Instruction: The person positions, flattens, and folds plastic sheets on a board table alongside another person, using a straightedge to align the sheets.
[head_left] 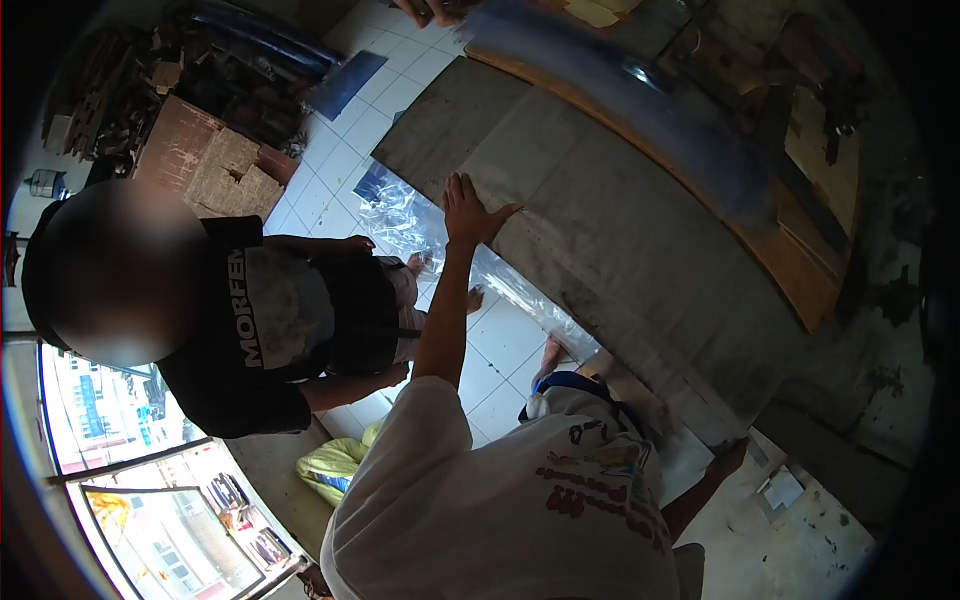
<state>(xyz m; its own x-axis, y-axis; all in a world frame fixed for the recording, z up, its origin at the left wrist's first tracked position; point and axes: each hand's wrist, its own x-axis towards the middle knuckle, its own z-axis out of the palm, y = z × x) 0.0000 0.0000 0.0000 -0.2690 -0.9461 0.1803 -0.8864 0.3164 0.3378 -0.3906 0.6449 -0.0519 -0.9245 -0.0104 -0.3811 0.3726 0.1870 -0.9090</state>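
White tiles [500, 345] cover the floor beside the wide grey panel [620, 220]. At its near corner sits the right hand [728, 460]; I can't tell if it grips. Farther along, the left hand [466, 214] lies on it flat, gripping nothing, maybe to steady it.

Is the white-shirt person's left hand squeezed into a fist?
No, the left hand is stretched out on the grey board, with its thumb sticking out sideways.
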